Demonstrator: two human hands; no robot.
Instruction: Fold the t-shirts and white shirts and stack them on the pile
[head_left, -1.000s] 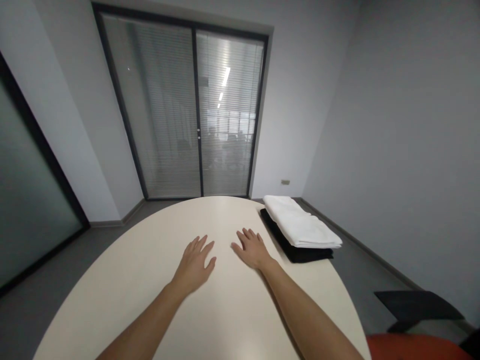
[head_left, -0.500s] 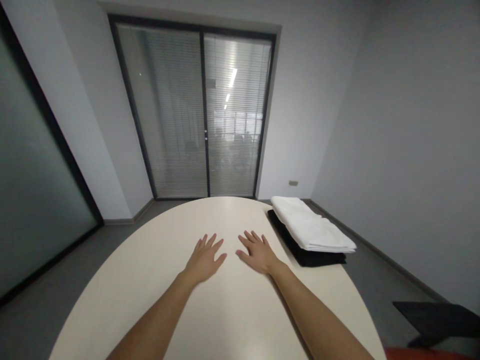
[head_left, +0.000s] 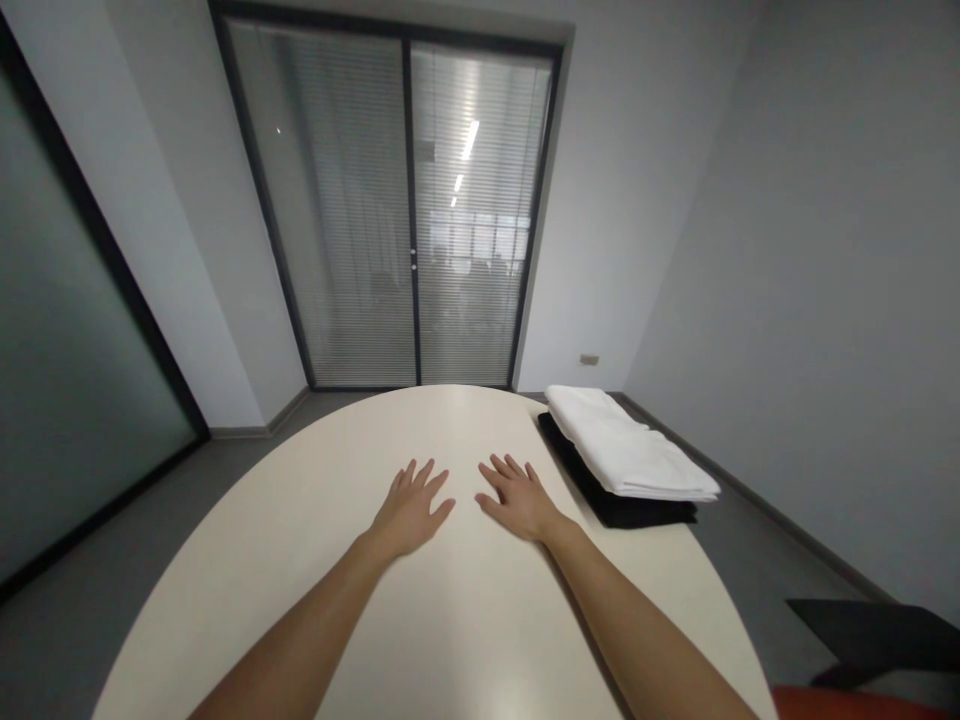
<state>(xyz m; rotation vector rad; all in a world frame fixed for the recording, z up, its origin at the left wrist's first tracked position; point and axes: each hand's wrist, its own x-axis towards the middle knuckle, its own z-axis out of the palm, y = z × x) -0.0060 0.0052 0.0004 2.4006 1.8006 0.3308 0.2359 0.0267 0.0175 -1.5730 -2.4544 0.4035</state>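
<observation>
Palm down on the cream tabletop (head_left: 450,620), my left hand (head_left: 411,510) lies with its fingers spread and holds nothing. A short gap to its right, my right hand (head_left: 519,500) rests the same way, fingers apart. To the right of that hand, near the table's edge, is a folded white cloth (head_left: 626,445). It lies on top of a folded black cloth (head_left: 649,512), whose front and left borders stick out from under the white one. Neither hand touches the cloths.
The table has a rounded far edge. Beyond it stand glass doors (head_left: 416,220) with blinds, and a wall socket (head_left: 589,360) sits low on the wall. A black chair armrest (head_left: 877,632) and a red seat (head_left: 855,704) show at lower right.
The view has tilted slightly, so the doors and table sit a little higher in the picture. Both hands stay flat in the same places on the table, and the cloths have not moved.
</observation>
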